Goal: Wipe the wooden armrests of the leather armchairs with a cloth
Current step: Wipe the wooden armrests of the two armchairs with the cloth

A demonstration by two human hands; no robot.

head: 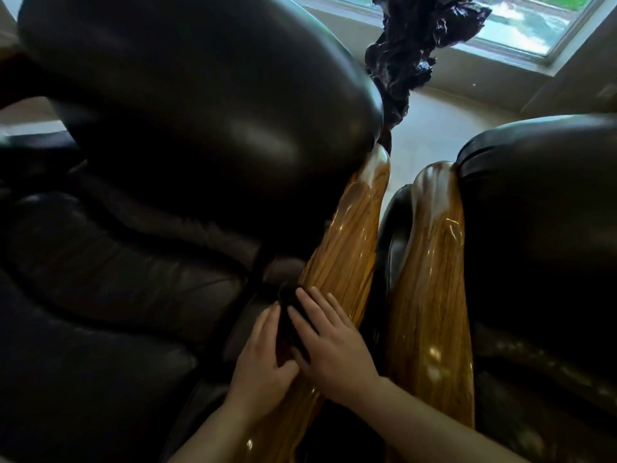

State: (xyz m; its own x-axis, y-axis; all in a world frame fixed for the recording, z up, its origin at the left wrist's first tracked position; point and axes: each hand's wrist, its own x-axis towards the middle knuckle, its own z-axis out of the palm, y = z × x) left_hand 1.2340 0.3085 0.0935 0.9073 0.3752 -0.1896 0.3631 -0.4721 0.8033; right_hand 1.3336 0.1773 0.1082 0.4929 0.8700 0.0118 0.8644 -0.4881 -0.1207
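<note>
Two glossy wooden armrests run side by side down the middle: the left armrest (347,242) belongs to the dark leather armchair (133,228) on the left, the right armrest (430,282) to the armchair (541,235) on the right. A dark cloth (289,324) lies bunched on the left edge of the left armrest. My left hand (263,359) grips the cloth from the left. My right hand (329,342) lies flat on the cloth and the wood, fingers spread.
A dark gnarled sculpture (417,45) stands on the pale floor (430,128) behind the chairs. A window (541,25) is at the top right. The gap between the two armrests is narrow.
</note>
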